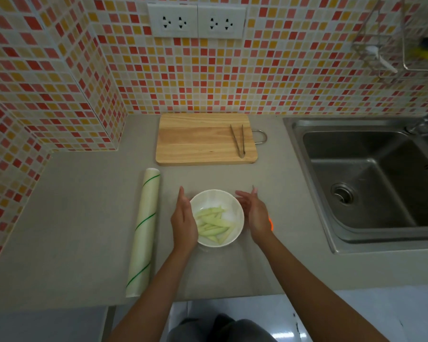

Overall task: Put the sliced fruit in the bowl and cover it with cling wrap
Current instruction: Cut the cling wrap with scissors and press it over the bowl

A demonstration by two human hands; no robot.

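Observation:
A white bowl (230, 201) stands on the grey counter and holds several pale green fruit slices (214, 224). My left hand (183, 218) lies flat against the bowl's left side, fingers straight and together. On the bowl's right side, my right hand (255, 213) is held edge-on with its fingers slightly spread, close to the rim or just touching it. Neither hand holds anything. The cling wrap roll (143, 230), whitish with green stripes, lies lengthwise on the counter left of the bowl. I cannot tell whether film covers the bowl.
A wooden cutting board (198, 141) lies behind the bowl with metal tongs (239, 141) on its right part. A steel sink (371, 178) fills the right side. Something orange (271, 224) peeks out behind my right wrist. Tiled walls rise at the back and left.

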